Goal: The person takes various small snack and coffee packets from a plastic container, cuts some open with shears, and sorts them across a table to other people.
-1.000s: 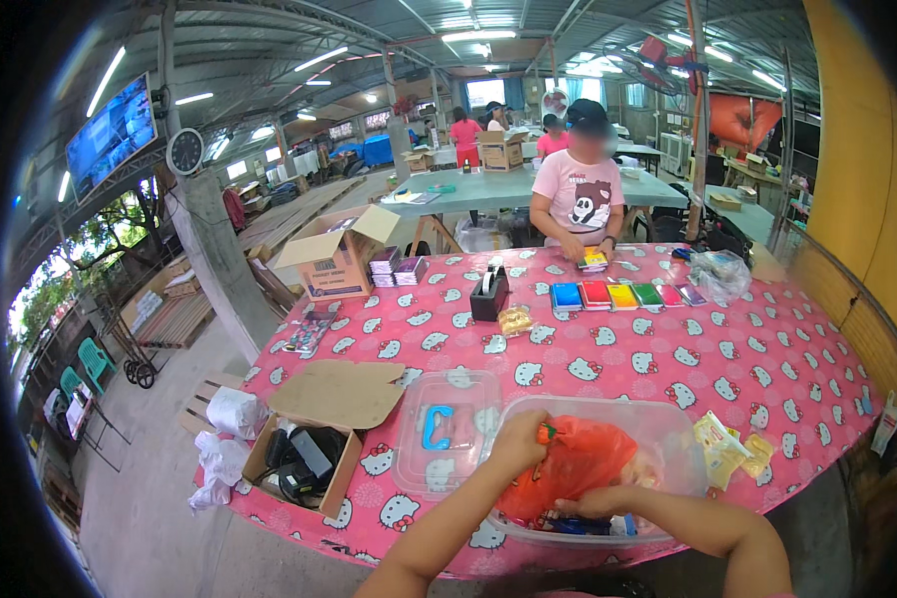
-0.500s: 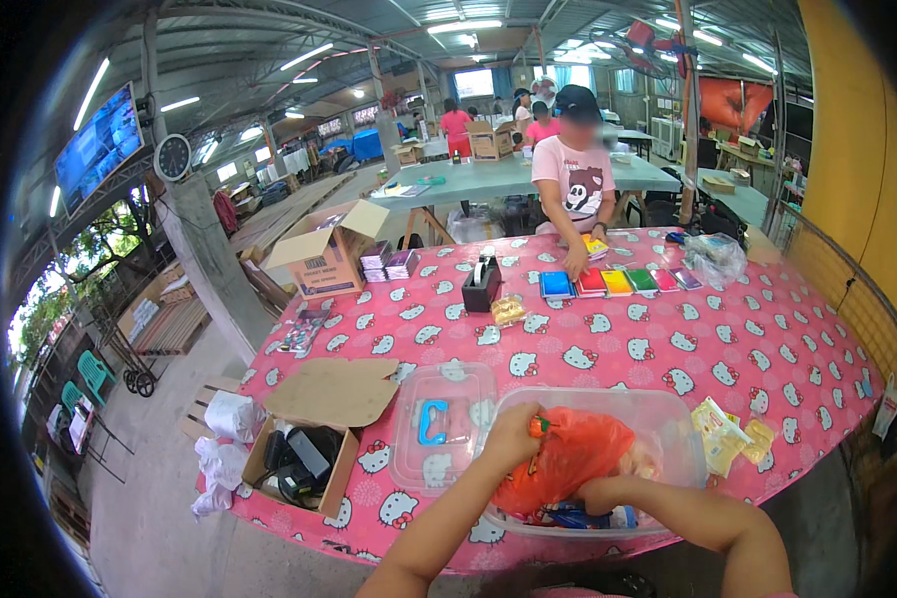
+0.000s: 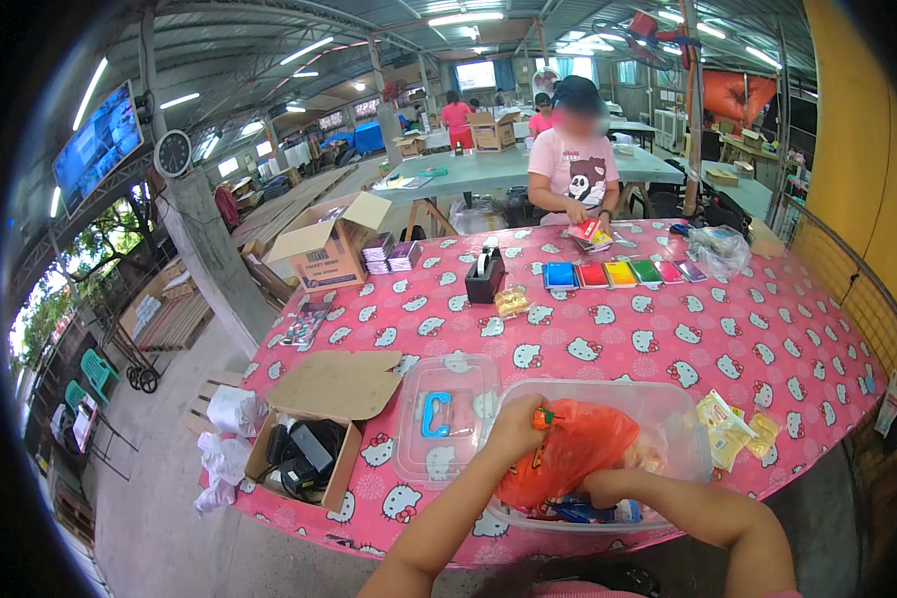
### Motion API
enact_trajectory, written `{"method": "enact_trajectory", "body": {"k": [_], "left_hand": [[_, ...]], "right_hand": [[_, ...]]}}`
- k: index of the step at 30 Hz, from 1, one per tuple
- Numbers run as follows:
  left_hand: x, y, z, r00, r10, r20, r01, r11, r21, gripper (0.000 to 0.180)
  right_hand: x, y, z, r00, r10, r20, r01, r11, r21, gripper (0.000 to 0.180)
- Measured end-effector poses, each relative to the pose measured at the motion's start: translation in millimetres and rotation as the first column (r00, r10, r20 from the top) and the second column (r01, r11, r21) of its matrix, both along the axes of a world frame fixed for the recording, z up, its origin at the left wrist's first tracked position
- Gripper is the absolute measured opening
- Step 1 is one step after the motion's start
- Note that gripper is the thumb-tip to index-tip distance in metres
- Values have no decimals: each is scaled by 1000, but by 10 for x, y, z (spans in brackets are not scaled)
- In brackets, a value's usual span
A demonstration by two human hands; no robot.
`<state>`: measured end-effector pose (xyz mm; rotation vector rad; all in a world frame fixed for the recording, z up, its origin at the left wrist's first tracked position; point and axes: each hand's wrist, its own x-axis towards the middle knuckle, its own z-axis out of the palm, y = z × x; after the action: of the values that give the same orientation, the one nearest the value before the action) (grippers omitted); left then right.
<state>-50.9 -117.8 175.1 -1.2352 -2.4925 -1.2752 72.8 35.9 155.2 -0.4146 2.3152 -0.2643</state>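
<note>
Two hands at work over a clear plastic tub (image 3: 668, 404) at the near edge of the pink patterned table (image 3: 767, 329). Left hand (image 3: 513, 431) closed on the neck of an orange plastic bag (image 3: 573, 453), pinching it just under the knot, probably to keep the mouth gathered and the bag upright above the tub rather than slumped among the contents. Right hand (image 3: 600, 488) tucked low under the bag's belly inside the tub, fingers mostly hidden by the plastic, so cannot tell whether closed or merely cupped; likely there as support from below. Tub lid (image 3: 447, 414) with its blue handle laid flat just left of the tub, out of the way yet within reach. Yellow packets (image 3: 728, 429) resting just right of the tub. Open cardboard box (image 3: 309, 448) of dark items at the table's left corner. Farther back, a row of coloured pads (image 3: 618, 273) and a tape dispenser (image 3: 485, 277), with another person (image 3: 573, 164) busy at the far side.
</note>
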Motion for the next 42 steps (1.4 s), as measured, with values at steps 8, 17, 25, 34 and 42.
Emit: {"method": "enact_trajectory", "body": {"k": [8,17,25,34,42], "left_hand": [[33,4,36,1000,13,5,-13,1000,20,31],[45,-15,94,1000,19,22,-20,1000,10,30],[19,10,75,999,8,31,-6,999,-53,34],[78,11,140,998,33,53,-32,999,-19,34],[91,-1,167,996,36,78,-35,999,-23,33]], "right_hand": [[-10,29,-71,999,-24,32,23,999,22,52],[-46,12,-114,994,-78,76,76,996,38,54],[31,66,-136,962,-249,113,253,967,-28,51],[-45,50,-245,989,-98,112,83,988,130,70],[-56,96,-401,996,-66,56,63,996,57,67]]}}
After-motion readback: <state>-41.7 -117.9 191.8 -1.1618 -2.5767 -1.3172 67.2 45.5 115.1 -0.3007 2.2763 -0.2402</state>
